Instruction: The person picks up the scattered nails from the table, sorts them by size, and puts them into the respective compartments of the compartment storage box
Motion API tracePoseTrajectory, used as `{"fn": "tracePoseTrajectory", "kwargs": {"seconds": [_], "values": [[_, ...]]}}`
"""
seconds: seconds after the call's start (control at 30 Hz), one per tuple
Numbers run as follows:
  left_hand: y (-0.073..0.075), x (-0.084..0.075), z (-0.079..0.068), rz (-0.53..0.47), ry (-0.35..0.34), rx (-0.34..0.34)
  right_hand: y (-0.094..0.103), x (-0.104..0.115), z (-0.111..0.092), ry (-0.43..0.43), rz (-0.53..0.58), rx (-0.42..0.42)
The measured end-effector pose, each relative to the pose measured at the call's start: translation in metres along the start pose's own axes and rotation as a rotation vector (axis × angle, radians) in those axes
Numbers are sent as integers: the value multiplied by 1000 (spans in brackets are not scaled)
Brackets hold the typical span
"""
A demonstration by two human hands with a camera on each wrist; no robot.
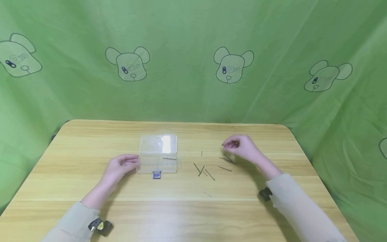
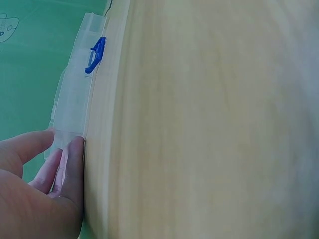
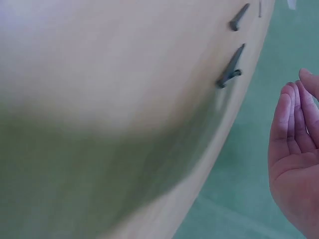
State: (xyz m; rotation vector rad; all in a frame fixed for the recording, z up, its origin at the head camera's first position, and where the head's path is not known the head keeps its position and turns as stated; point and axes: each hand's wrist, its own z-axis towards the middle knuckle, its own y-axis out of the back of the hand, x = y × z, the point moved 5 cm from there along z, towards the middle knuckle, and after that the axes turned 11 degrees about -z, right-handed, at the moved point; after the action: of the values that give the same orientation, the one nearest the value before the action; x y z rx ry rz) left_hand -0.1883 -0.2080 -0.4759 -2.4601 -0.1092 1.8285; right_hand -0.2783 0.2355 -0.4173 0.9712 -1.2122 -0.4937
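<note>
A clear plastic box point(image 1: 147, 169) with a blue latch point(image 1: 156, 175) stands on the table, its lid point(image 1: 150, 144) raised at the back. One nail point(image 1: 169, 158) lies in the box's right part. At the box's left end, the fingertips of my left hand point(image 1: 119, 169) touch it, thumb higher and fingers lower, as the left wrist view shows. Above a small group of nails point(image 1: 227, 160) hovers my right hand point(image 1: 243, 146), thumb tip close to its fingertips. Nothing shows between those fingers. In the right wrist view, nails point(image 3: 231, 67) lie on the table away from the hand.
Several loose nails point(image 1: 209, 174) of different lengths lie between the box and my right hand. A short nail point(image 1: 207, 194) sits nearer the front. Behind the wooden table point(image 1: 169, 215) hangs a green curtain point(image 1: 187, 94) with printed mouse heads.
</note>
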Motion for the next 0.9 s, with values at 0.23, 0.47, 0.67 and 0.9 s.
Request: {"fn": "tracePoseTrajectory", "kwargs": {"seconds": [0.23,0.47,0.67,0.9], "values": [[-1,0,0,6,5,-1,-1,-19,-11,-46,-6,39],[-1,0,0,1,7,-3,-6,-33,-14,-79,6,96],[0,1,1,-5,6,-1,-11,-41,-14,-79,-19,131],[0,1,2,-3,8,-3,-16,-44,-11,-86,-55,119]]}}
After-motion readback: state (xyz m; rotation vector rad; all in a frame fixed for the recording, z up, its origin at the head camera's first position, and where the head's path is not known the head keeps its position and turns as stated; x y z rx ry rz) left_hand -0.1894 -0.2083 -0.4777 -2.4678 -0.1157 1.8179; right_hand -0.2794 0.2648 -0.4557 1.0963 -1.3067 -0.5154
